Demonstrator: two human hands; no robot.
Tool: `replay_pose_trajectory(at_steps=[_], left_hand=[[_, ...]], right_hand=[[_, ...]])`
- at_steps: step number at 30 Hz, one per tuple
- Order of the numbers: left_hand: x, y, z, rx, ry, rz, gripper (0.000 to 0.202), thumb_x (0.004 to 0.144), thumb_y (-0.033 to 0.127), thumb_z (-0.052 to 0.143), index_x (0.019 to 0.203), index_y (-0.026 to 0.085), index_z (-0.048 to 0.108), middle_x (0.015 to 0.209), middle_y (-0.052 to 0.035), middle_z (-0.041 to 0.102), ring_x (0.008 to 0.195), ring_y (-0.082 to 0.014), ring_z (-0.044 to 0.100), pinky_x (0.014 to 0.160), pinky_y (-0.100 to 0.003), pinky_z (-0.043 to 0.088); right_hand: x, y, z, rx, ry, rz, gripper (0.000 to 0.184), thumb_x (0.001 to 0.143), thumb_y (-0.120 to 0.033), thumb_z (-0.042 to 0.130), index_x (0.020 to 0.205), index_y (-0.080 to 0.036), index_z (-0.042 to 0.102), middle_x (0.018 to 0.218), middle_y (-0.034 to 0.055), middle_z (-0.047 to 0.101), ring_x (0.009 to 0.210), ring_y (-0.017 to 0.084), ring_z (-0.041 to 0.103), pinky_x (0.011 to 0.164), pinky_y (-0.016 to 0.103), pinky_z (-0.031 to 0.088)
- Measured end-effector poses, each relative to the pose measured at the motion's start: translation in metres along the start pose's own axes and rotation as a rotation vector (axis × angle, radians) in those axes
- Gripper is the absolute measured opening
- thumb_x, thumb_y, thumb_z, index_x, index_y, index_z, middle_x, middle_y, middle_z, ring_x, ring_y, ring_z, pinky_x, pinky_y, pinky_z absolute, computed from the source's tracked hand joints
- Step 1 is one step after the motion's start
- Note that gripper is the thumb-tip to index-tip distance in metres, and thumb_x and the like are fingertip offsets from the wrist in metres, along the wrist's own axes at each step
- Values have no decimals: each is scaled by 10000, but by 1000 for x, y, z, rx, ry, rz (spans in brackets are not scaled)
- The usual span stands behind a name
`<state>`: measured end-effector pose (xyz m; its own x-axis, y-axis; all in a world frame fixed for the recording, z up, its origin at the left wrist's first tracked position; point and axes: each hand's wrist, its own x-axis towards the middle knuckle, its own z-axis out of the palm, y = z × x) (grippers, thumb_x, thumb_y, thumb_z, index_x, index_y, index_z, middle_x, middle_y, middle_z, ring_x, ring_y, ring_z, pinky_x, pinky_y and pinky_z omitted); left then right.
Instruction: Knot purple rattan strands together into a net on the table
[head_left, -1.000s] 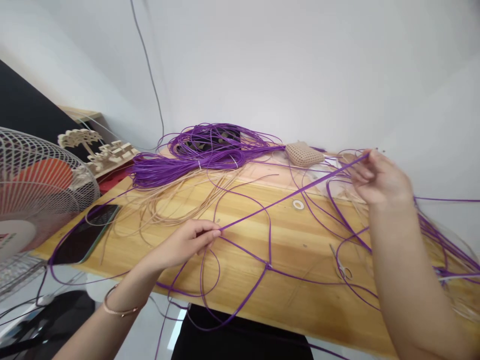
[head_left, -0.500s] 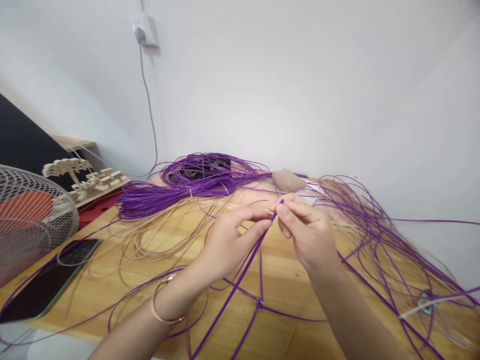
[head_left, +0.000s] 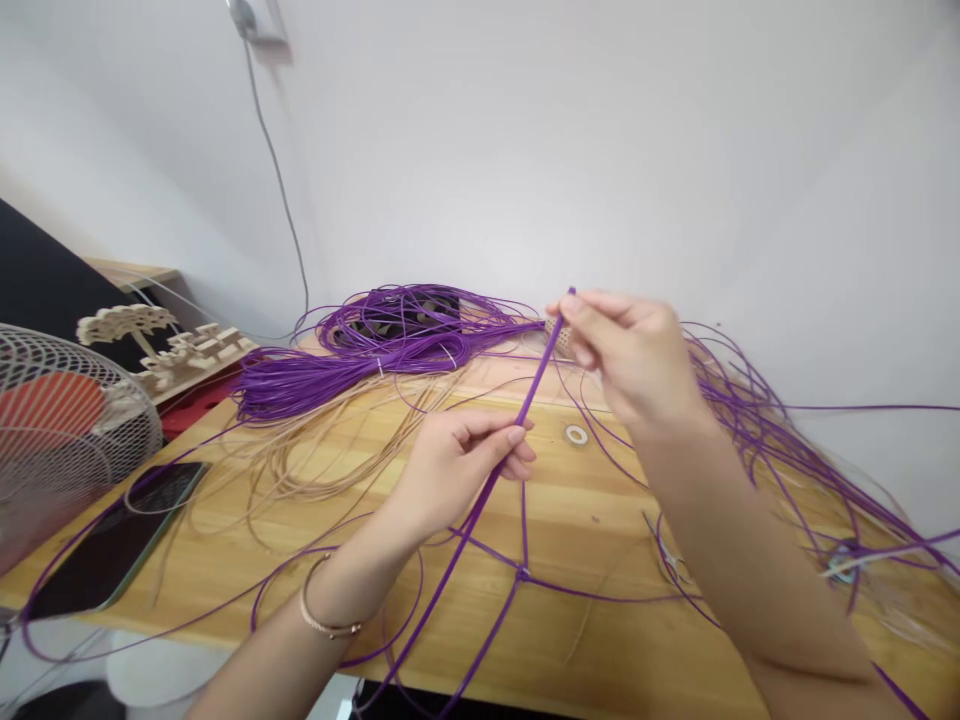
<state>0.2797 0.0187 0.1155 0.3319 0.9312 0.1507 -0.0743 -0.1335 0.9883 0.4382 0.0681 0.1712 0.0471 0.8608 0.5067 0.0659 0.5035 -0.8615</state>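
Several purple cords [head_left: 540, 370] run together as one taut line from the table's front edge up through both hands. My right hand [head_left: 637, 345] pinches them at their upper end, raised above the far part of the table. Lower down, my left hand [head_left: 469, 465] has the same cords between thumb and fingers. Below my hands, a small knot [head_left: 523, 574] joins purple cords that spread in several directions over the wooden table [head_left: 600, 650]. A woven beige piece [head_left: 559, 340] is partly hidden behind my right hand.
A purple cord bundle [head_left: 315, 385] and beige strands [head_left: 330, 470] lie at the back left. A phone [head_left: 120, 540] and a fan [head_left: 71, 430] are on the left. Scissors [head_left: 671, 565] and a white ring [head_left: 576, 435] lie on the table; tangled cords [head_left: 780, 450] are on the right.
My right hand has moved up and away from my left hand, still pinching the cord end. My left hand sits lower along the cords, and the white ring and scissors now show.
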Motion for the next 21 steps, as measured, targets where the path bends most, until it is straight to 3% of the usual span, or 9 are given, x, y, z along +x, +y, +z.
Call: replay_pose_trajectory(at_steps=[4, 9, 16, 21], left_hand=[[-1, -2, -10, 73, -80, -56, 219, 835, 183, 536, 671, 95, 651, 610, -46, 664, 574, -101, 617, 594, -198, 508], [-2, -6, -17, 78, -95, -24, 283, 852, 257, 540, 626, 108, 623, 542, -16, 600, 523, -85, 559, 570, -203, 468], [-4, -14, -21, -432, -160, -179, 251, 760, 327, 670, 705, 84, 641, 660, -34, 621, 489, -66, 518, 487, -205, 424], [-7, -12, -21, -610, -246, -274, 205, 756, 270, 682, 802, 71, 673, 668, -54, 643, 523, -96, 572, 493, -205, 447]], right_hand=[[43, -17, -10, 55, 87, 67, 165, 751, -160, 682, 609, -115, 610, 600, -15, 529, 379, -17, 359, 339, 123, 227], [67, -43, -16, -20, 193, 113, 242, 830, -75, 575, 589, -91, 557, 620, -6, 566, 367, -22, 371, 337, 131, 227], [84, -59, -25, 23, 268, 94, 176, 826, -27, 555, 662, -88, 550, 622, -25, 589, 395, -21, 383, 380, 148, 222], [86, -60, -34, 57, 260, 102, 177, 839, -45, 531, 681, -109, 576, 558, -47, 558, 368, -23, 354, 386, 152, 216]])
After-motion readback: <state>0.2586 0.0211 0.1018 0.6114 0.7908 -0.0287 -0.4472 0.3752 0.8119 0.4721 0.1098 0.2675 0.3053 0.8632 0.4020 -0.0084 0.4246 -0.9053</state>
